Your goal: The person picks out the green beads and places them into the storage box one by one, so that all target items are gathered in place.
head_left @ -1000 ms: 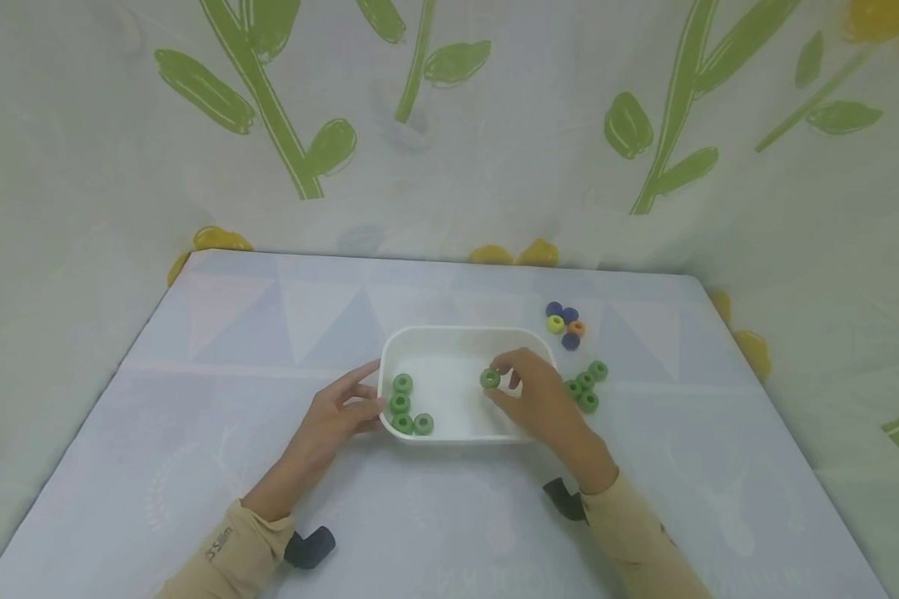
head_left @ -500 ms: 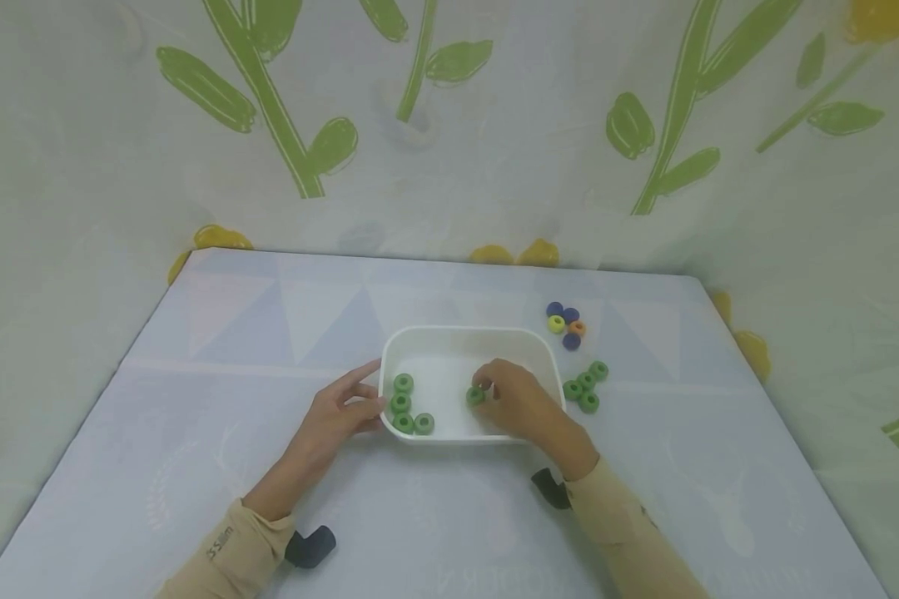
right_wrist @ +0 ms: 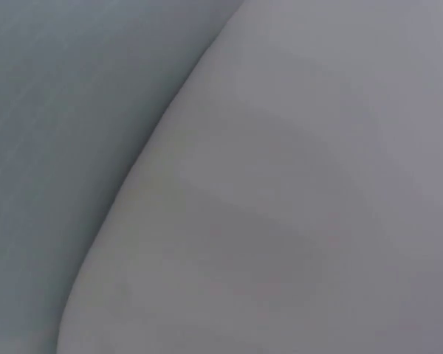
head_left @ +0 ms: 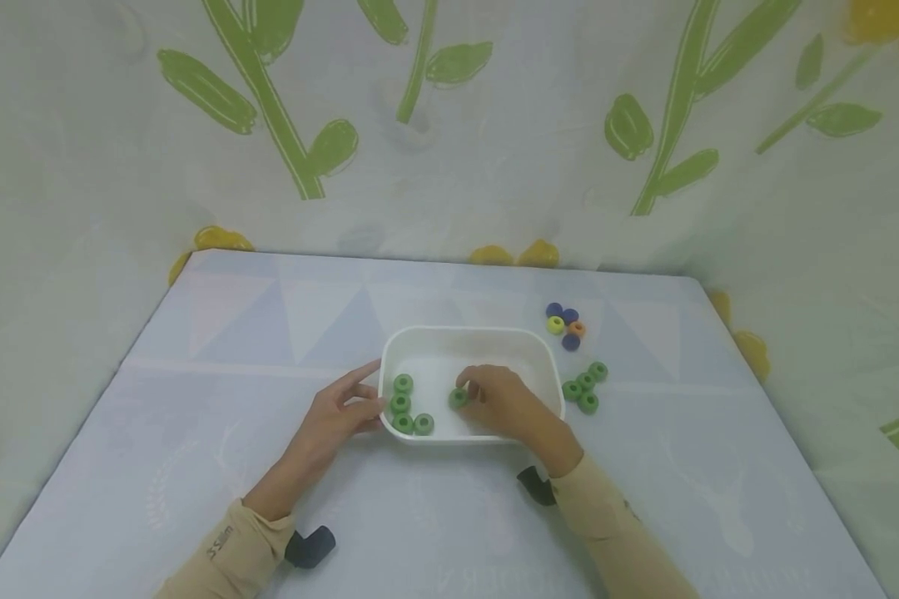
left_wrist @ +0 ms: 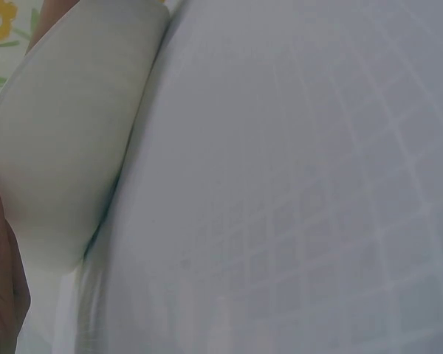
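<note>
The right hand (head_left: 498, 403) is inside the white box (head_left: 468, 337), pinching one green bead (head_left: 458, 398) between its thumb and forefinger. The bead sits right at the fingertips, on the side of the hand that faces the left hand. Part of it is covered by the fingers, so whether it touches the box floor cannot be told from here.

The left hand (head_left: 345, 408) is outside the box at its left end, fingers extended and spread against the end wall, thumb tip at the rim. In the left wrist view the hand lies along the outer wall.

Just across that wall from the left fingertips are four green beads (head_left: 400, 403) inside the box: three in a row along the wall and one beside the row's near end. All four are a little to the left of the right hand, apart from the bead it pinches.

On the table (head_left: 330, 516), to the right of the right hand and just beyond the box, lies a cluster of four more green beads (head_left: 586, 381). Further from that hand, ahead and to its right, are three blue beads (head_left: 570, 316), a yellow bead (head_left: 555, 325) and an orange bead (head_left: 578, 330), bunched together.
</note>
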### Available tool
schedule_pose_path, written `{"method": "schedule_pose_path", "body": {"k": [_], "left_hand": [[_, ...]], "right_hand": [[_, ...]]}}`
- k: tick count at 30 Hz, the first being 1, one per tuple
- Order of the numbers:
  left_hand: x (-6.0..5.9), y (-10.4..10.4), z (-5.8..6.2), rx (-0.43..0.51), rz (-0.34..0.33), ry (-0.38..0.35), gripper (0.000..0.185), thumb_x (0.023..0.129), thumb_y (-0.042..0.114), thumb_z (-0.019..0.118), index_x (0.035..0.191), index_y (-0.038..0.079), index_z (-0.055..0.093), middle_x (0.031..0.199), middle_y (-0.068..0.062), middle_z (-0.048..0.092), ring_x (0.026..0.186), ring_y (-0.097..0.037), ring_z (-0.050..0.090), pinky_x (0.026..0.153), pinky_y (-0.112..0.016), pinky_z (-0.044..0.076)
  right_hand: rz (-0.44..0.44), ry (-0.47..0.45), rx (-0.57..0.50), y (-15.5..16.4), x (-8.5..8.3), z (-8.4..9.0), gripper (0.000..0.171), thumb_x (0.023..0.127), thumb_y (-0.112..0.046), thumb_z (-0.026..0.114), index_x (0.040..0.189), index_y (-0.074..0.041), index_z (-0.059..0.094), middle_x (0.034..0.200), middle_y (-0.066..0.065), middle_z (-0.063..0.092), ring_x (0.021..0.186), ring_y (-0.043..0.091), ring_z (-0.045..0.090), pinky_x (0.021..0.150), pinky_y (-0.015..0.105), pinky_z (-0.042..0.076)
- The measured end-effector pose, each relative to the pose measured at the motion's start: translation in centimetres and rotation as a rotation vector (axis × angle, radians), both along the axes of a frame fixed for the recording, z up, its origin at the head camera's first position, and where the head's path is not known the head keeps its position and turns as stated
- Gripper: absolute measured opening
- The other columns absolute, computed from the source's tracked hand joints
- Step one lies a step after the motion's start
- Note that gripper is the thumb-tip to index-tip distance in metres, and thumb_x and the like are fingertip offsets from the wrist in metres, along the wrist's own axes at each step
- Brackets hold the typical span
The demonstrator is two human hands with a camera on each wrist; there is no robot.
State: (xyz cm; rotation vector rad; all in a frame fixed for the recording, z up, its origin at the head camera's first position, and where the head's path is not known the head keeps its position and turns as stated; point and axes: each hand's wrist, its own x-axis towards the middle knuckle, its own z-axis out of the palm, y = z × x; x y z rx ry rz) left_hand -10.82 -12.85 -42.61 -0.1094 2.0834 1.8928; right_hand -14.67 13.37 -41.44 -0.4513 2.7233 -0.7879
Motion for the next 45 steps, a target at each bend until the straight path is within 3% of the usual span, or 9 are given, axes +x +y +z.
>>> {"method": "schedule_pose_path", "body": {"k": [9, 16, 27, 45], "left_hand": [[0.0, 0.1, 0.0, -0.008, 0.008, -0.012, 0.066, 0.094, 0.013, 0.064, 0.155, 0.018, 0.04, 0.111, -0.008, 0.055, 0.091, -0.011, 0.065, 0.089, -0.027, 0.063], [0.0, 0.1, 0.1, 0.0, 0.004, -0.008, 0.066, 0.094, 0.012, 0.064, 0.155, 0.018, 0.04, 0.111, -0.008, 0.055, 0.091, -0.011, 0.065, 0.089, -0.027, 0.063], [-0.1, 0.0, 0.1, -0.006, -0.005, 0.008, 0.066, 0.094, 0.012, 0.064, 0.155, 0.017, 0.04, 0.111, -0.009, 0.056, 0.091, -0.012, 0.066, 0.088, -0.029, 0.063], [0.0, 0.1, 0.2, -0.007, 0.006, 0.007, 0.065, 0.094, 0.01, 0.064, 0.154, 0.017, 0.041, 0.11, -0.009, 0.057, 0.091, -0.011, 0.066, 0.087, -0.029, 0.063]], "right_hand": [[0.041, -0.011, 0.013, -1.2, -0.1, -0.3, 0.028, 0.091, -0.013, 0.07, 0.119, -0.017, 0.069, 0.106, 0.002, 0.072, 0.102, 0.018, 0.065, 0.095, 0.036, 0.056], [0.097, 0.019, -0.014, -2.1, -0.3, -0.2, 0.027, 0.09, -0.009, 0.07, 0.117, -0.014, 0.07, 0.102, 0.003, 0.074, 0.095, 0.017, 0.066, 0.089, 0.034, 0.057], [0.142, 0.012, -0.028, -2.9, -0.3, -0.1, 0.031, 0.089, -0.001, 0.066, 0.118, -0.014, 0.07, 0.104, 0.003, 0.074, 0.094, 0.016, 0.065, 0.09, 0.034, 0.057], [0.161, 0.004, -0.03, -3.1, -0.2, 0.1, 0.033, 0.09, -0.004, 0.068, 0.119, -0.019, 0.071, 0.104, -0.003, 0.075, 0.093, 0.013, 0.063, 0.091, 0.032, 0.057]]}}
